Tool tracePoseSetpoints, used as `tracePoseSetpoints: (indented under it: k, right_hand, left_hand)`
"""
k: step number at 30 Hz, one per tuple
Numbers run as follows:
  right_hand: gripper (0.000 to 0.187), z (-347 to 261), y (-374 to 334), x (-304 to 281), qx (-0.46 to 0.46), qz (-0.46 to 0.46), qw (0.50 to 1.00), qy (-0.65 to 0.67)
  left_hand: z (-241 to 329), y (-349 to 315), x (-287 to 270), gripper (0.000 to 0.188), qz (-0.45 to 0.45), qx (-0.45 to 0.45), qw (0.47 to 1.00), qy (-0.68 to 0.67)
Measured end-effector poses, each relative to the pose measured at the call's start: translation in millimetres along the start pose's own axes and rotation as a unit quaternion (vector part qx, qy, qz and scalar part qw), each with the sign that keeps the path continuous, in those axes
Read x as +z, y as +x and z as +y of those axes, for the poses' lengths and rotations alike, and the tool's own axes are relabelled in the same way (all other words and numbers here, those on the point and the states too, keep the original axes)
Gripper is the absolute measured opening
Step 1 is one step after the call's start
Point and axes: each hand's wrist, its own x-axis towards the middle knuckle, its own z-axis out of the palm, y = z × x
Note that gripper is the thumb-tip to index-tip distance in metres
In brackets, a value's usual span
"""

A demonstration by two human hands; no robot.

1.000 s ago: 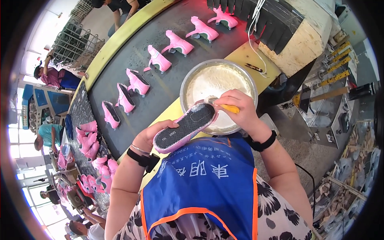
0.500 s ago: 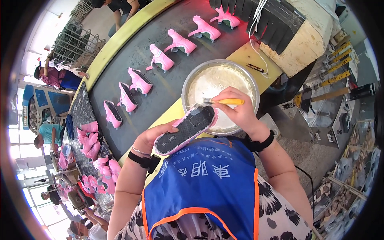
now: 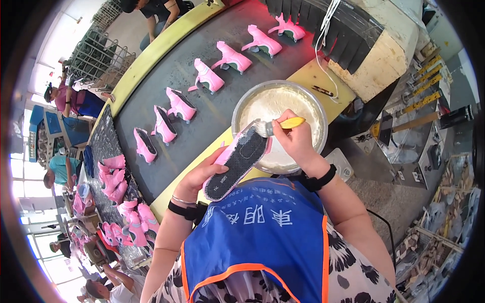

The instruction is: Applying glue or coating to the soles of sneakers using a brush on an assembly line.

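My left hand [image 3: 204,170] grips a pink shoe upper [image 3: 237,162] by its side, its black stitched underside facing up. Wet, pale glue shows near the far end of that underside. In my right hand [image 3: 295,137] is a paintbrush [image 3: 291,122] with a yellow handle, pinched between thumb and fingers. The pale bristles touch the far end of the sole. Just beyond and under the brush stands a round metal basin [image 3: 322,107] holding creamy white liquid [image 3: 278,101].
A row of pink shoe uppers [image 3: 207,76] lies across the dark conveyor belt [image 3: 151,86], leading to a red-lit tunnel with black strip flaps [image 3: 348,43]. More pink uppers [image 3: 113,177] pile up at left. A thread snipper [image 3: 322,91] rests beside the basin. Other people work at the far left.
The shoe upper has turned to point more away from me. My right hand has tipped the brush so its bristles show against the sole's far edge. Several uppers on the belt have shifted slightly.
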Motion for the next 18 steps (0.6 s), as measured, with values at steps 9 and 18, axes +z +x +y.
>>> tracePoseSetpoints:
  k: [9,18]
  right_hand:
    - [0.017,-7.2,8.1,5.3,-0.067,0.060,0.996,-0.004]
    - [0.018,-17.3,13.9,4.0,-0.056,0.068,0.992,-0.093]
  left_hand:
    - [-1.5,3.4,0.9,0.084,0.020,0.037,0.997,0.067]
    - [-12.7,7.3,-5.4,0.080,0.078,0.129,0.977,0.150]
